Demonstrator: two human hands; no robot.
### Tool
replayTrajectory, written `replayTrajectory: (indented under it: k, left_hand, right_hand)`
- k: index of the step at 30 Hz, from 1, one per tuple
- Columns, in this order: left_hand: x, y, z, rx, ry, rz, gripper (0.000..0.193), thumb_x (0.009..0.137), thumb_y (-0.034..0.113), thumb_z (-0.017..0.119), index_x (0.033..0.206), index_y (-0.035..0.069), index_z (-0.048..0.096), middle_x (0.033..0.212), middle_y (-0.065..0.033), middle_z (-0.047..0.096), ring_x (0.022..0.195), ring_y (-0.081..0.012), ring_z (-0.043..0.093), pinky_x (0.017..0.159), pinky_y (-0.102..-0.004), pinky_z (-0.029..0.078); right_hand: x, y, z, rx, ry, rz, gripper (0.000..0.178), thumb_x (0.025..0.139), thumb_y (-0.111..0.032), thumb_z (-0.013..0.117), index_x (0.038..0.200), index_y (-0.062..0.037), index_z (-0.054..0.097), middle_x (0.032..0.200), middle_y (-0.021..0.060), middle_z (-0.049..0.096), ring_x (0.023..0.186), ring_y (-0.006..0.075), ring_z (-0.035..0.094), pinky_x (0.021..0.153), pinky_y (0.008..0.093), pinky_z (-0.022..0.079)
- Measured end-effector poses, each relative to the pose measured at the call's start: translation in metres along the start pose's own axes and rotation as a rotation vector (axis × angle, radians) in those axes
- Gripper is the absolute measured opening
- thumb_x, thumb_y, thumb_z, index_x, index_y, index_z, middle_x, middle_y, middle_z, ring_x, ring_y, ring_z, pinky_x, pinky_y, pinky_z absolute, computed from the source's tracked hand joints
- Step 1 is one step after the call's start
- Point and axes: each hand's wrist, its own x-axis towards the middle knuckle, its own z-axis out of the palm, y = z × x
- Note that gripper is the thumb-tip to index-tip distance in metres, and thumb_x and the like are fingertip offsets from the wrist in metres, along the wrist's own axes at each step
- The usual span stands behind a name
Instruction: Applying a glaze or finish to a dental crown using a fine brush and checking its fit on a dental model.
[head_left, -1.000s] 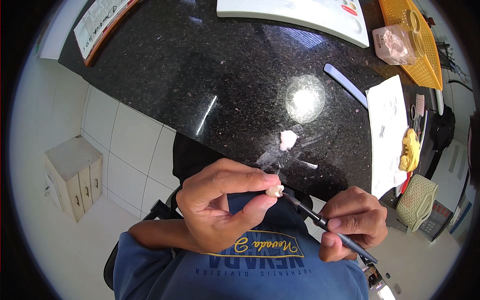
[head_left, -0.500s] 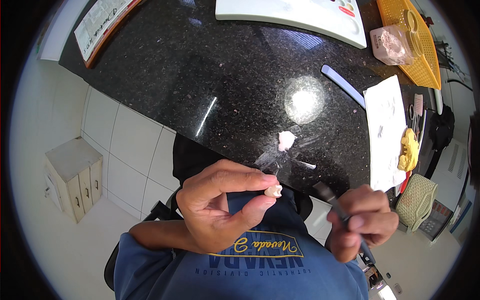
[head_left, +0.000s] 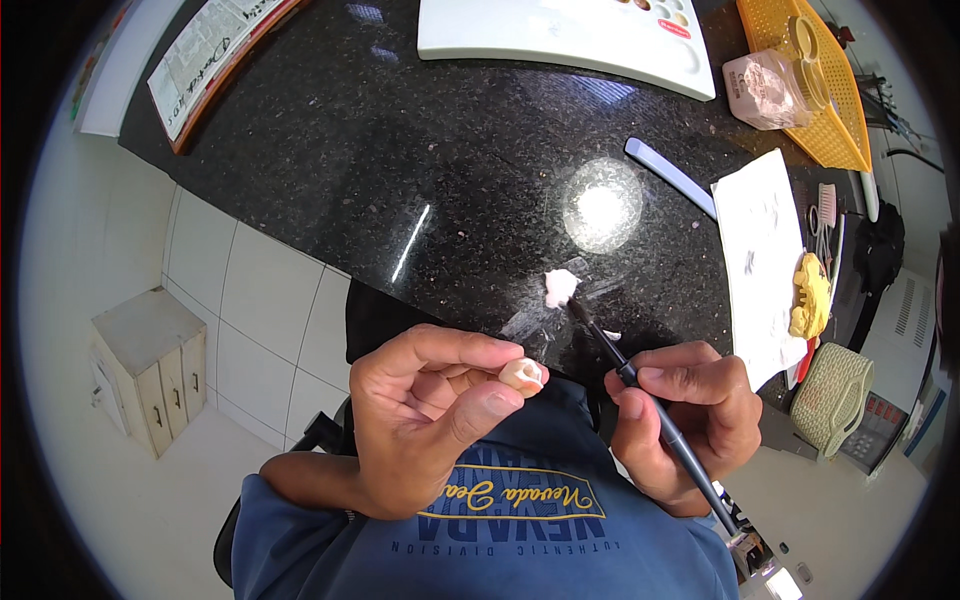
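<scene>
Between the thumb and forefinger of my left hand (head_left: 425, 410) is a small cream-coloured tooth (head_left: 521, 376), with a hollow and some whitish-pink material on its face. My right hand (head_left: 690, 415) grips a slim dark-handled spatula-like tool (head_left: 668, 428) much like a pen. Its narrow tip reaches the edge of a small lump of pinkish-white paste (head_left: 560, 288) on the black speckled counter (head_left: 400, 170). White smears spread around the lump. Whether the tip carries any paste, I cannot tell.
Right of the paste lie a lilac flat stick (head_left: 672, 176), a white paper sheet (head_left: 760, 260) and a yellow dental cast (head_left: 811, 295). Behind are a pink-filled jar (head_left: 765, 90), a yellow basket (head_left: 848, 110) and a white palette (head_left: 560, 50). A framed board (head_left: 215, 60) sits far left.
My right hand has swung left and forward, bringing the tool's tip onto the paste. My left hand has shifted slightly left, turning the tooth a little. The whole view has shifted slightly.
</scene>
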Motion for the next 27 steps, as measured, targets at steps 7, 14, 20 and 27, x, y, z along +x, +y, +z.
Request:
replayTrajectory:
  k: [7, 14, 20, 27]
  left_hand:
    - [0.0005, -0.0014, 0.0002, -0.005, 0.009, 0.016, 0.018, 0.082, -0.001, 0.057, 0.099, -0.002, 0.054, 0.084, -0.0174, 0.065, 0.079, -0.0232, 0.066, 0.075, -0.0363, 0.055]
    - [0.0012, 0.0000, 0.0022, -0.009, 0.027, 0.006, 0.018, 0.082, -0.002, 0.057, 0.099, -0.002, 0.054, 0.083, -0.0172, 0.065, 0.076, -0.0226, 0.066, 0.072, -0.0350, 0.055]
    - [0.0009, -0.0007, 0.0009, -0.013, 0.024, 0.016, 0.018, 0.082, -0.003, 0.057, 0.099, -0.002, 0.054, 0.083, -0.0166, 0.065, 0.076, -0.0226, 0.066, 0.072, -0.0354, 0.055]
    - [0.0003, -0.0015, 0.0010, -0.035, 0.024, -0.006, 0.018, 0.082, -0.002, 0.058, 0.100, -0.003, 0.055, 0.083, -0.0146, 0.065, 0.076, -0.0226, 0.066, 0.074, -0.0365, 0.055]
  right_hand:
    - [-0.0034, 0.0012, 0.0014, 0.017, 0.052, 0.029, 0.021, 0.067, 0.003, 0.071, 0.078, 0.0042, 0.054, 0.067, 0.0192, 0.063, 0.059, 0.0200, 0.067, 0.046, 0.0228, 0.051]
    - [-0.0006, -0.0010, 0.0009, -0.030, 0.024, 0.006, 0.021, 0.067, 0.003, 0.072, 0.077, 0.0032, 0.054, 0.068, 0.0189, 0.063, 0.058, 0.0197, 0.067, 0.045, 0.0226, 0.051]
    - [0.0003, -0.0011, -0.0007, -0.032, -0.017, 0.008, 0.022, 0.066, 0.002, 0.073, 0.078, 0.0031, 0.054, 0.068, 0.0187, 0.063, 0.058, 0.0193, 0.067, 0.045, 0.0223, 0.050]
    - [-0.0053, 0.0046, -0.0043, 0.245, 0.045, -0.074, 0.025, 0.066, 0.004, 0.074, 0.085, 0.0013, 0.057, 0.071, 0.0167, 0.062, 0.059, 0.0199, 0.064, 0.047, 0.0245, 0.050]
